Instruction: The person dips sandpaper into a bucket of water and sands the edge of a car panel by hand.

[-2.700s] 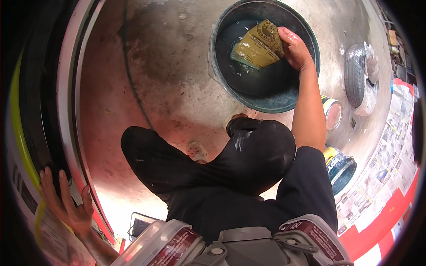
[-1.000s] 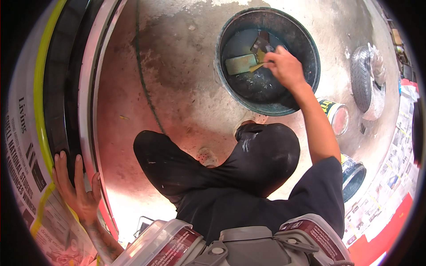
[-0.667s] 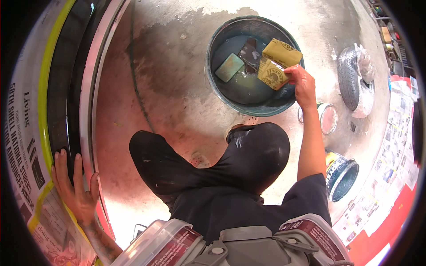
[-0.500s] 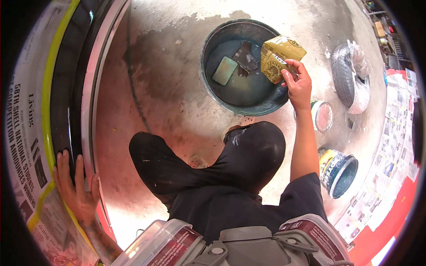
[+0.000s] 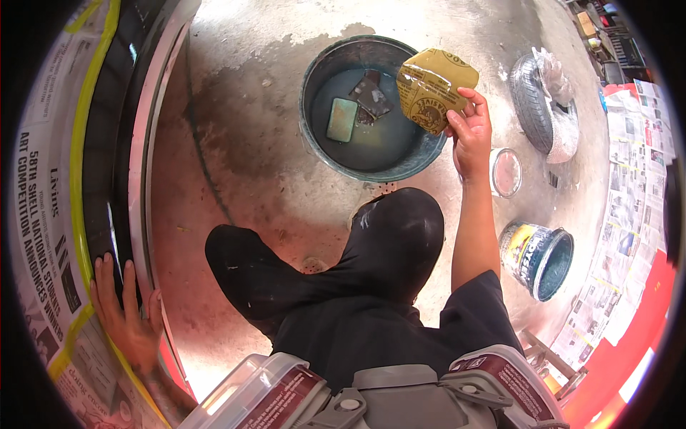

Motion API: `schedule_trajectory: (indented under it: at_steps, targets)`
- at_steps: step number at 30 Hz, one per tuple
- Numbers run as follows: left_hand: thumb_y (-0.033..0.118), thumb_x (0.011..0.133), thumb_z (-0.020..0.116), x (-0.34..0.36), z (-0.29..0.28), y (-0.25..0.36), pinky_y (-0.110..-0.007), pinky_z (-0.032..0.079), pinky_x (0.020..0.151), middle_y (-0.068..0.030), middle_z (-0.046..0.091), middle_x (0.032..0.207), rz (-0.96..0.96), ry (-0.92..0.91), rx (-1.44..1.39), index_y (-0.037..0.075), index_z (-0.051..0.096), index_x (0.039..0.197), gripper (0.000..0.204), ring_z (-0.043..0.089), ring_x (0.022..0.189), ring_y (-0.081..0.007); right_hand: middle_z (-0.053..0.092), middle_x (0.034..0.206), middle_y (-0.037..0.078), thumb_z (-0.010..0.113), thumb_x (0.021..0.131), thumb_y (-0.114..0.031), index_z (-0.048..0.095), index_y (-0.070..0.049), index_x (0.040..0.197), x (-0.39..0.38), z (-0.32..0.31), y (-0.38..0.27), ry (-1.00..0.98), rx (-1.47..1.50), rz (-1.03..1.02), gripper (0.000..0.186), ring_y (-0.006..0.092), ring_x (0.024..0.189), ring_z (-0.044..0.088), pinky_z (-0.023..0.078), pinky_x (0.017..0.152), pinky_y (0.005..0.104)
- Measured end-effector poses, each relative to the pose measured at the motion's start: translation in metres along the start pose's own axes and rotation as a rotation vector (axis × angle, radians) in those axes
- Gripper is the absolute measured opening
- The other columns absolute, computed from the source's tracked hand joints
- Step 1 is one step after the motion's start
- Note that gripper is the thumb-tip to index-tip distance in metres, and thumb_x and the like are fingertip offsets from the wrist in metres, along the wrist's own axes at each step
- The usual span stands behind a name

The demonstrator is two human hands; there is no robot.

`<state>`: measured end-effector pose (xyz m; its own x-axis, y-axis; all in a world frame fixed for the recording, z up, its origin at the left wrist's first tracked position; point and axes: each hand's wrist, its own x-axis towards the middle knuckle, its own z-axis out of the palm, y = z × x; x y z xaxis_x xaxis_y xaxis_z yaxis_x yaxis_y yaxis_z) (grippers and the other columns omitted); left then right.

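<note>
Between the thumb and fingers of my right hand (image 5: 471,136) is a wet sheet of sandpaper (image 5: 437,86), its brown printed back turned up. It is held over the right rim of a dark round tub (image 5: 311,132) of cloudy water. Inside the tub lie a greenish rectangular block (image 5: 342,120) and some dark flat pieces (image 5: 370,96). Far to the left, my left hand (image 5: 132,314) rests with fingers stretched out on a glossy black panel (image 5: 107,179), beside its pale pink edge; it holds nothing.
Newspaper (image 5: 39,214) edged with yellow-green tape (image 5: 77,157) covers the left side. On the right are a tyre (image 5: 532,107), a small can (image 5: 506,173), a tipped paint bucket (image 5: 550,264) and a newspaper-masked red surface (image 5: 629,307). A dark line (image 5: 204,157) crosses the stained concrete floor.
The sandpaper has turned and opened out flatter, showing more of its printed back. My right hand stays by the tub's right rim. The view has shifted slightly; my left hand remains on the panel.
</note>
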<state>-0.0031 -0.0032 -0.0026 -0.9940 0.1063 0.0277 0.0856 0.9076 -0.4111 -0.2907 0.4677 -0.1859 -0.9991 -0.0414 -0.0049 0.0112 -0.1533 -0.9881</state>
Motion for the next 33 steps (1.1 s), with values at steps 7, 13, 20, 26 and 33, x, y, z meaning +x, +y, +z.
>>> schedule_trajectory:
  at_steps: [7,13,20,26,33]
  targets:
    - [0.034,0.094,0.064,0.022,-0.027,0.015,-0.057,0.035,0.111,-0.0188,0.052,0.142,-0.083,0.068,-0.311,0.005,0.057,0.134,0.05,0.048,0.133,-0.0407,0.064,0.112,0.003,0.055,0.088,0.008,0.051,-0.008,0.125,-0.001,0.012,-0.013,-0.083,0.018,-0.015,0.039,0.0057,0.084,0.052,0.039,0.069,0.021]
    - [0.018,0.079,0.079,0.084,-0.015,0.076,-0.051,0.039,0.108,-0.0199,0.063,0.127,-0.065,0.326,-0.9,-0.003,0.063,0.125,0.053,0.056,0.126,-0.0395,0.064,0.108,0.003,0.055,0.087,0.009,0.052,-0.006,0.122,0.007,0.058,-0.044,-0.265,0.127,0.014,0.038,0.0057,0.077,0.047,0.039,0.069,0.0211]
    - [0.012,0.09,0.071,0.19,0.021,0.136,-0.036,0.042,0.107,-0.0127,0.064,0.13,-0.149,0.324,-1.545,-0.001,0.054,0.137,0.052,0.058,0.125,-0.0224,0.062,0.113,0.004,0.054,0.086,0.009,0.052,-0.006,0.119,0.008,0.102,-0.065,-0.484,0.167,0.059,0.037,0.0057,0.085,0.05,0.039,0.07,0.0216]
    - [0.01,0.097,0.062,0.235,0.032,0.124,-0.029,0.052,0.087,-0.0064,0.07,0.106,-0.154,0.029,-1.748,-0.001,0.06,0.127,0.032,0.063,0.097,-0.0093,0.061,0.122,0.01,0.071,0.083,-0.008,0.046,-0.011,0.143,0.013,0.13,-0.086,-0.412,-0.76,-0.163,0.065,0.0185,0.099,0.058,0.046,0.078,0.0301]
    - [0.018,0.096,0.063,0.261,0.029,0.101,-0.03,0.051,0.08,-0.003,0.071,0.089,0.123,-0.119,-1.434,-0.001,0.071,0.107,0.023,0.063,0.083,-0.0116,0.072,0.093,0.016,0.082,0.076,-0.024,0.054,-0.006,0.136,0.013,0.174,-0.08,-0.658,-0.815,-0.516,0.069,0.0274,0.089,0.07,0.051,0.083,0.0361]
